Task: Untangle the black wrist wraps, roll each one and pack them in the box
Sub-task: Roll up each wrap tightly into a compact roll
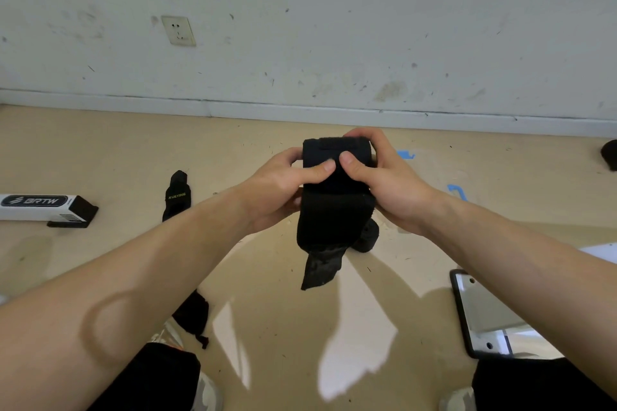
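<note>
Wrap (335,207) hangs above the floor (267,277), gripped at its rolled top by both hands: left hand (277,190) curled round the left edge, right hand (384,183) round the right, thumbs pressing the front. Its tail dangles. Box (40,207) lies far left, second wrap (177,195) near it.

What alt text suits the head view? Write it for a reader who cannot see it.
The left hand and right hand grip a partly rolled black wrist wrap above a tan floor, its loose tail hanging down. A second wrap and a white and black box lie on the floor to the left.
</note>
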Available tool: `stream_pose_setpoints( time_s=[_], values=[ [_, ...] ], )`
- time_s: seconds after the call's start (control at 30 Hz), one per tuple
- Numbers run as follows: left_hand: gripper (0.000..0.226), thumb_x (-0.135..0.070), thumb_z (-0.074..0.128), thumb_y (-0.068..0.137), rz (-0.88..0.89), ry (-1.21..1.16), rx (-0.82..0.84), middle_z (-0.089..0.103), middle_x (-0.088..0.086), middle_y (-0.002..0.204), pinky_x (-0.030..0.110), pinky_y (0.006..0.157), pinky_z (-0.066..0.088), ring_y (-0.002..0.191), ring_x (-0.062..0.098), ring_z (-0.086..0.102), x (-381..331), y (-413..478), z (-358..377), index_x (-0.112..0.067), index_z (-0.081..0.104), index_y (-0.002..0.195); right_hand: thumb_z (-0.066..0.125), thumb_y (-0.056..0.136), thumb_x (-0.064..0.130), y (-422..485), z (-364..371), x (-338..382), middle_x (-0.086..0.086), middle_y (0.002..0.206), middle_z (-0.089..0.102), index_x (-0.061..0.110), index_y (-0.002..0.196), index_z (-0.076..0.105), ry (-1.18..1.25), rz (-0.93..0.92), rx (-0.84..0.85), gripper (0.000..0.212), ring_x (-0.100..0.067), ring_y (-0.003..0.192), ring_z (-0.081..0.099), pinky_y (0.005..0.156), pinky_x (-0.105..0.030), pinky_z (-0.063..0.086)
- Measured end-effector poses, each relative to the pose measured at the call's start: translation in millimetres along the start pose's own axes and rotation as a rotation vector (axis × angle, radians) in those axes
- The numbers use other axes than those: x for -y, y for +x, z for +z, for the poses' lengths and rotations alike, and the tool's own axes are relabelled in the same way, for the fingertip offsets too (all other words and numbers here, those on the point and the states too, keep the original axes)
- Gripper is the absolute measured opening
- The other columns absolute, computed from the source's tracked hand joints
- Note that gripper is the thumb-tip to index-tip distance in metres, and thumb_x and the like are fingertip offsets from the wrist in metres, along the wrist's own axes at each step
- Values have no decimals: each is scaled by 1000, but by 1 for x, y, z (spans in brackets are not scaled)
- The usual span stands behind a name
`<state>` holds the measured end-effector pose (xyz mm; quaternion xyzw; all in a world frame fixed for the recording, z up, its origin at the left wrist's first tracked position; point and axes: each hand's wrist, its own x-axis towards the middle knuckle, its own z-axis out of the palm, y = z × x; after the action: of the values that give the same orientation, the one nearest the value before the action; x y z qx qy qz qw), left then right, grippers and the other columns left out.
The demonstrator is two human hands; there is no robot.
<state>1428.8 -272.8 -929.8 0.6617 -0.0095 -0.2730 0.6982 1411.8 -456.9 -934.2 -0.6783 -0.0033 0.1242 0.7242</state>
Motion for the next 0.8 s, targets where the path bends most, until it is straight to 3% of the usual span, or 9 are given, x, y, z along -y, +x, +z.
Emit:
stream_pose_setpoints(
  time_s=[0.1, 0.17, 0.23, 0.33, 0.47, 0.57, 0.7, 0.8],
  values=[
    [45, -43, 59, 101, -30, -48, -13, 76, 1, 92, 24, 69, 60, 82, 13, 76, -3, -2, 4, -7, 66, 127, 61, 101, 16, 0, -1, -2, -17, 118, 59, 27, 125, 50, -51, -27, 20, 30, -27, 93, 69, 80, -42, 62],
    [46, -44, 57, 102, -1, -34, -52, 75, 2, 94, 23, 74, 58, 85, 15, 75, -1, -1, 4, -7, 66, 126, 63, 99, 13, -1, -1, -3, -18, 122, 57, 28, 126, 50, -65, -31, 27, 33, -30, 97, 68, 82, -43, 62],
    [46, -43, 62, 101, 35, 6, -84, 71, 11, 108, 34, 86, 55, 96, 29, 69, 1, 1, 2, -6, 64, 129, 66, 97, 12, 0, -1, -3, -20, 126, 56, 29, 126, 51, -60, -22, 27, 37, -34, 103, 68, 84, -45, 62],
    [46, -37, 66, 98, 47, 7, -120, 71, 14, 119, 35, 83, 60, 106, 32, 73, 2, 3, 0, -7, 61, 132, 70, 95, 16, 1, -2, 0, -20, 127, 59, 30, 127, 52, -42, 39, 26, 40, -28, 97, 71, 82, -39, 61],
    [38, -25, 71, 96, 98, 17, -151, 72, 14, 120, 29, 77, 60, 105, 28, 74, 1, 2, 0, -11, 58, 130, 67, 95, 35, 3, -1, 1, -4, 104, 71, 25, 125, 55, 36, 120, 23, 34, -17, 85, 74, 89, -45, 59],
    [51, -23, 80, 88, 142, 41, -125, 68, 13, 124, 28, 77, 59, 108, 28, 72, 6, 1, 0, -15, 56, 132, 62, 98, 38, 5, 0, -1, 3, 90, 72, 18, 122, 59, 46, 106, -17, 31, -15, 81, 73, 90, -45, 58],
    [54, -18, 80, 89, 113, 21, -82, 65, 14, 130, 25, 75, 59, 112, 27, 70, 5, 0, 0, -17, 53, 136, 63, 100, 27, 5, -3, -5, -20, 112, 68, 18, 123, 58, 36, 57, -28, 25, -28, 91, 71, 83, -41, 57],
    [47, -28, 73, 94, 18, -26, -44, 72, 12, 122, 24, 73, 58, 104, 24, 74, 1, 0, 2, -11, 59, 136, 66, 98, 21, 5, -4, -6, -27, 119, 64, 20, 124, 59, 28, 32, -28, 27, -30, 95, 70, 80, -37, 58]
  ],
)
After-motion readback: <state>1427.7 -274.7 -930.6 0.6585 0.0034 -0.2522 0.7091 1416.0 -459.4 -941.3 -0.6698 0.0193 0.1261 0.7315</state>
